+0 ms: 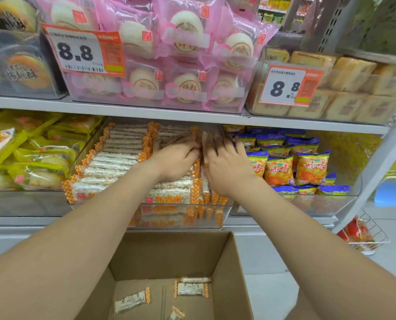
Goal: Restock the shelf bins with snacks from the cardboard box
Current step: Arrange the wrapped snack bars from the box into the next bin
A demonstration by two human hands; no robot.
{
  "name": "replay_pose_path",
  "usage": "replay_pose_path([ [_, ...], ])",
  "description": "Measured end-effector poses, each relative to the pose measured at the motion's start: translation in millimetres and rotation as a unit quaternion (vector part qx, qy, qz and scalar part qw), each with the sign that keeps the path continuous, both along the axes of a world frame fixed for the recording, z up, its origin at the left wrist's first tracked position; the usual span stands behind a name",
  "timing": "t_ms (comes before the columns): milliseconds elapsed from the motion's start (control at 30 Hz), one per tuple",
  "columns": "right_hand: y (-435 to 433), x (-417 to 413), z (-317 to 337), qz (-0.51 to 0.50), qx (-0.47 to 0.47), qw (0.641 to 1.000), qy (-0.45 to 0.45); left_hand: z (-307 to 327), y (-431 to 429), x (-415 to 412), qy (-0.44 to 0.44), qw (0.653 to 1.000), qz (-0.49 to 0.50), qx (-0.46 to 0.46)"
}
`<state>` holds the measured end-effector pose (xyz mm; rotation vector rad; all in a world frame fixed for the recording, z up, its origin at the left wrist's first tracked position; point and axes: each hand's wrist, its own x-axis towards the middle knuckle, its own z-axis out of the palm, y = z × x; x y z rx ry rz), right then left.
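Upright snack packets (205,138) in the clear bin (169,205) are being pressed between the left hand (176,160) and the right hand (227,168). Right fingers (217,146) are being held nearly straight. The left fingers are blurred, so their grip cannot be told.

1. The cardboard box (169,255) sits before and below the lower shelf (273,219), with a few packets (192,289) in it.
2. The left hand (176,158) and right hand (227,167) lie side by side in the middle bin (181,215).
3. The bag bin (331,204) stands to its right and the pastry bin (19,202) to its left.
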<state>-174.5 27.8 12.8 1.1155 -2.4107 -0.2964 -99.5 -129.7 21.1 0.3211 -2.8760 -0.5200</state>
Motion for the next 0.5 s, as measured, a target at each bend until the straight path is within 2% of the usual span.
replay_pose_path([
  [167,-4.0,-2.2,4.7,0.036,0.02,0.998,-0.051,2.8,-1.2,2.6,-0.017,1.0,-0.01,0.009],
  [500,-24.6,-14.8,24.8,-0.014,0.079,0.989,-0.123,-4.8,-3.4,2.4,-0.001,1.0,0.014,0.014],
])
